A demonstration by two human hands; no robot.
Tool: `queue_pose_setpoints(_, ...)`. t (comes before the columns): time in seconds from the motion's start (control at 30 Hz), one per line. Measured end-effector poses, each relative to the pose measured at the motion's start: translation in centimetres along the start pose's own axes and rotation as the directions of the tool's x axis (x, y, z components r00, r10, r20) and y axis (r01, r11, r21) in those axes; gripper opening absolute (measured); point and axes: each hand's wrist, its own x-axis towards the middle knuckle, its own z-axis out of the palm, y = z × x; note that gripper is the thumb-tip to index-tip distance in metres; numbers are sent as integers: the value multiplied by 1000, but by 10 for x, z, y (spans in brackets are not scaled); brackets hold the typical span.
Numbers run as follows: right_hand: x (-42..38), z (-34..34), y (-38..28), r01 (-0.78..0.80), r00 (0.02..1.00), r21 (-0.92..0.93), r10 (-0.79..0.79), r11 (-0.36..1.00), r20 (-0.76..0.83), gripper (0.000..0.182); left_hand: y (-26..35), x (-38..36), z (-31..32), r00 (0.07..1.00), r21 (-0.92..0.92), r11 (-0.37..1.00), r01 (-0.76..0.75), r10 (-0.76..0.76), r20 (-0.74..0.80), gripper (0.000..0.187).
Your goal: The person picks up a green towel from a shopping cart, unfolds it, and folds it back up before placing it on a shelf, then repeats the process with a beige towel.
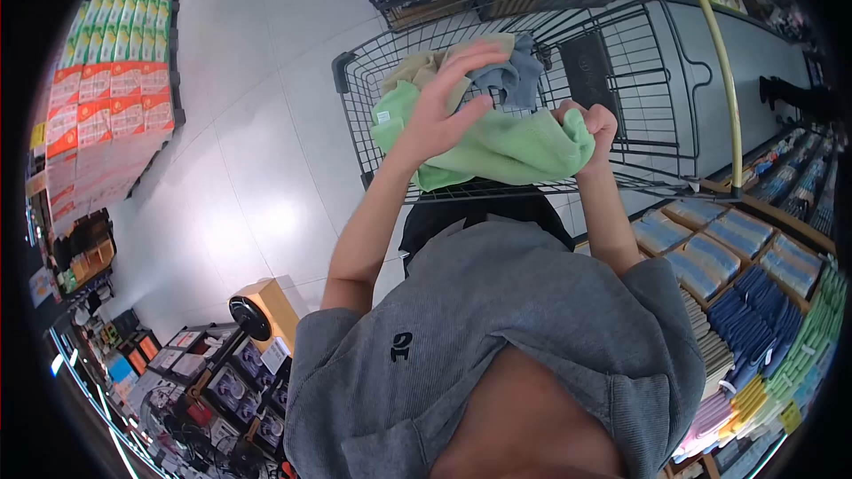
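My left hand [444, 106] is over the left part of a light green cloth [524, 146], its fingers stretched out and thumb apart, gripping nothing. At the cloth's right end, my right hand [595, 127] is closed on the fabric. The green cloth lies bunched along the near side of a black wire shopping cart [348, 90], and a small white tag shows at its left. Behind it in the cart are a beige cloth [410, 71] and a grey-blue cloth [522, 71]. Part of the beige cloth is hidden behind my left hand.
The cart's yellowish handle [721, 71] is at the right. Stacked red and green packages [111, 98] stand at the far left. Shelves of folded textiles [754, 319] are at the lower right. A shelf with boxed goods [235, 381] and a wooden box [271, 310] are at the lower left.
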Motion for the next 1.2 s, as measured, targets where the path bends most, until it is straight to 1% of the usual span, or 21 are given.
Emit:
queue_pose_setpoints(0.07,6,4,1,65,994,148,-77,987,78,25,0,24,7,987,-127,991,-47,65,144,47)
queue_pose_setpoints(0.1,-21,19,18,96,991,165,-110,982,81,24,13,7,27,965,-162,987,14,29,260,45)
queue_pose_setpoints(0.17,-33,26,21,160,977,167,-180,973,115,23,12,14,40,874,-200,974,101,9,486,42)
queue_pose_setpoints(0.27,-58,49,23,261,964,85,-264,962,28,25,-1,14,59,711,-107,984,143,-27,703,32)
queue_pose_setpoints(0.37,-87,74,22,415,908,-142,-419,899,-4,28,10,0,77,826,-83,966,247,-165,539,23)
queue_pose_setpoints(0.4,-99,73,18,478,877,-248,-472,843,86,27,15,-1,79,894,-163,957,239,-151,423,21)
queue_pose_setpoints(0.43,-116,81,16,479,823,-377,-555,792,-120,25,20,-2,81,943,-240,945,223,-146,298,20)
queue_pose_setpoints(0.47,-134,96,16,446,713,-496,-631,745,-306,23,26,-2,81,975,-313,930,194,-147,168,19)
queue_pose_setpoints(0.5,-153,105,15,383,555,-596,-692,706,-462,22,34,-2,81,976,-359,910,208,-169,137,18)
queue_pose_setpoints(0.53,-173,102,10,368,640,-623,-674,690,-369,20,42,-1,80,976,-405,888,217,-191,104,17)
queue_pose_setpoints(0.63,-206,107,11,222,552,-839,-773,496,-311,21,70,-2,91,961,-496,825,272,-256,101,15)
queue_pose_setpoints(0.67,-214,116,14,53,507,-947,-826,315,-247,21,78,-3,98,954,-519,803,294,-276,113,15)
queue_pose_setpoints(0.73,-217,159,31,42,440,-995,-893,-85,95,23,77,-12,111,935,-508,786,353,-287,207,16)
queue_pose_setpoints(0.77,-235,184,37,160,577,-986,-805,-57,140,33,74,-18,119,923,-502,776,383,-294,250,17)
queue_pose_setpoints(0.8,-255,205,42,271,744,-962,-640,23,194,47,71,-24,130,911,-519,751,409,-297,287,17)
queue_pose_setpoints(0.83,-259,205,43,588,773,-796,-387,142,502,53,71,-30,144,903,-532,731,427,-318,288,17)
queue_pose_setpoints(0.9,-268,240,49,726,661,-633,-19,269,750,54,77,-42,175,887,-560,688,462,-360,290,17)
queue_pose_setpoints(0.93,-276,246,47,715,654,-627,19,308,756,51,84,-48,190,874,-541,688,484,-409,262,17)
queue_pose_setpoints(1.0,-296,252,44,684,634,-616,97,391,767,47,86,-57,213,880,-565,676,473,-389,271,17)
queue_pose_setpoints(1.1,-347,233,45,776,594,-572,-6,266,804,48,93,-68,238,897,-583,684,439,-364,249,18)
queue_pose_setpoints(1.2,-372,226,43,779,535,-525,74,343,842,46,103,-73,254,894,-554,704,445,-389,224,18)
